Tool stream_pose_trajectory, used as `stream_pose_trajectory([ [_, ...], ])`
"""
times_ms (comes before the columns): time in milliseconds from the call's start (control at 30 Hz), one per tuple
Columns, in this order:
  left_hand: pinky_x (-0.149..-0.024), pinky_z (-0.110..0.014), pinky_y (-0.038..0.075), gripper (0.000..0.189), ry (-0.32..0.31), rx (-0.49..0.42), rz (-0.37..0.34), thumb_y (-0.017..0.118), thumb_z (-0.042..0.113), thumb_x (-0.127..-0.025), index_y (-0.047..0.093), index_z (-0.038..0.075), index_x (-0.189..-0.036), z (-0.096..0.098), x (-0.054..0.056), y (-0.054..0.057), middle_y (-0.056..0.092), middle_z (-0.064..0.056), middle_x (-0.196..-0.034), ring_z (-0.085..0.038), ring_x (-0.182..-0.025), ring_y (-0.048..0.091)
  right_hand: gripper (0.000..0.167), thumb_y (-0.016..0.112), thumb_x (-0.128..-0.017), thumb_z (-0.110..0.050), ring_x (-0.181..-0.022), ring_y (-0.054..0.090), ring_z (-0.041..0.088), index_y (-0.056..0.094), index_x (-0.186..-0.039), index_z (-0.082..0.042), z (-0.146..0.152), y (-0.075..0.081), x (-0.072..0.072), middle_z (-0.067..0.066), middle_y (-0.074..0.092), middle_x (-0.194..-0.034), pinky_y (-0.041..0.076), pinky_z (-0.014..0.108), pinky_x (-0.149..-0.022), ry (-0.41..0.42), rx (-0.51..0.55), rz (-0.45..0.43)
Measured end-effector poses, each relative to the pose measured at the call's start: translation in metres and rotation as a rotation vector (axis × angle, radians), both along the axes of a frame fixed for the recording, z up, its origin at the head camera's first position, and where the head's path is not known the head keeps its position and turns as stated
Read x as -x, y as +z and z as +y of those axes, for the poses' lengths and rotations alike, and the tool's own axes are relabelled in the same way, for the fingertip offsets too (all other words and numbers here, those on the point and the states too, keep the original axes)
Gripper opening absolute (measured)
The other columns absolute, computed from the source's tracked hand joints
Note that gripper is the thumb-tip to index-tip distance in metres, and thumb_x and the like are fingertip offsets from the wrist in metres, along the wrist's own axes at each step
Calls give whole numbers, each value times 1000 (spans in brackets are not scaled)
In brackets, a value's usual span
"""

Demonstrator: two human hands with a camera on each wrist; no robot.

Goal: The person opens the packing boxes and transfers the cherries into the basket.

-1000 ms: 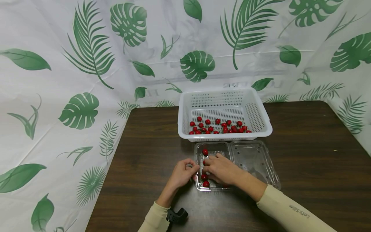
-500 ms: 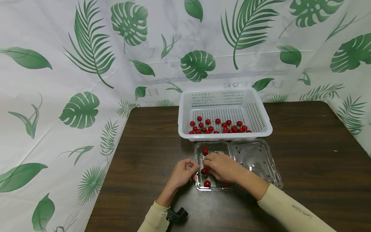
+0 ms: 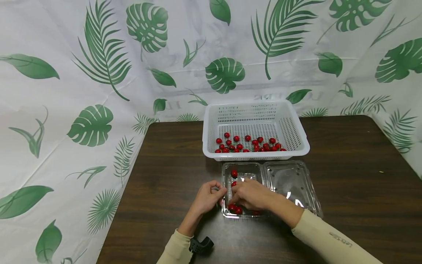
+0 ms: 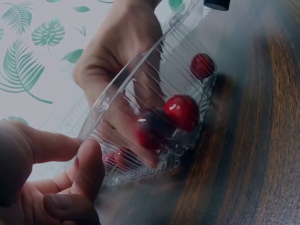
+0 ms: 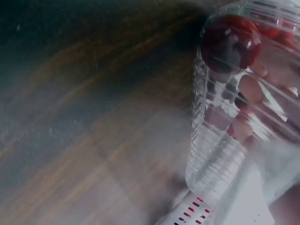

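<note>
My left hand (image 3: 208, 197) pinches the left rim of an open clear plastic clamshell (image 3: 260, 165) between thumb and forefinger, as the left wrist view shows. Inside the clamshell's left half, my right hand (image 3: 252, 194) reaches down with thumb and fingers about a blurred cherry (image 4: 149, 133). A second cherry (image 4: 182, 113) lies right beside that one, and another cherry (image 4: 203, 65) sits nearer the corner. Farther back along the left wall are a cherry (image 3: 234, 173) and one partly hidden by my fingers. The right wrist view shows fingers and cherries through the clear wall, blurred.
A white perforated basket (image 3: 304, 146) holding several cherries stands just behind the clamshell. The transparent lid (image 3: 290, 179) lies folded out to the right, under my right forearm. All of it rests on a dark wooden table (image 3: 165, 165) before a leaf-print sheet.
My right hand shifts slightly away, then back toward the clamshell's near end. One cherry moves with it and now lies beside the near one, which has slid slightly right. My left hand stays put.
</note>
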State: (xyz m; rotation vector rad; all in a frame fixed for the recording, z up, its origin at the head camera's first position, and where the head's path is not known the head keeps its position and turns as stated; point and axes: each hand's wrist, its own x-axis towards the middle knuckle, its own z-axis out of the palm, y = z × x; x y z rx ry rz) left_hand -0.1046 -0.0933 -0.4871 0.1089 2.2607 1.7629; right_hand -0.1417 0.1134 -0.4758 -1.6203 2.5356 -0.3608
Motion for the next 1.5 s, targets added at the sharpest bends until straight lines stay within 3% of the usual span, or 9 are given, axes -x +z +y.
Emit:
stream_pose_trajectory([
  [167, -41, -21, 24, 15, 2, -2, -7, 65, 12, -92, 60, 2, -83, 0, -1, -1, 59, -27, -58, -5, -39, 40, 14, 78, -83, -23, -79, 57, 5, 80, -94, -32, -2, 0, -2, -15, 57, -82, 35, 25, -65, 34, -20, 103],
  [333, -41, -21, 24, 15, 1, 1, -4, 66, 13, -92, 60, 1, -83, 0, -1, -1, 59, -28, -59, -4, -39, 39, 6, 81, -80, -26, -80, 59, 8, 79, -85, -29, -2, -2, -3, -13, 59, -81, 38, 27, -65, 46, 19, 167],
  [767, -41, -20, 22, 14, -6, 2, -1, 64, 12, -93, 60, 2, -84, 1, -1, 0, 59, -35, -64, -4, -37, 36, 4, 75, -84, -30, -82, 55, 12, 78, -83, -28, -4, -2, -4, -10, 58, -85, 40, 27, -62, 38, -15, 223],
  [1200, -41, -21, 22, 17, -3, 0, -5, 66, 14, -92, 60, 1, -85, 0, -1, 1, 60, -25, -57, -4, -37, 35, 6, 79, -81, -29, -74, 53, 10, 77, -76, -26, 0, -2, -2, -12, 58, -78, 35, 25, -58, 13, -47, 265],
  [1500, -41, -21, 23, 17, 8, -1, -8, 67, 14, -92, 60, 1, -85, 1, -2, 1, 60, -18, -54, -5, -38, 37, 5, 76, -85, -23, -82, 58, 15, 74, -82, -19, 1, -2, -1, -5, 63, -87, 42, 28, -60, 5, -152, 347],
])
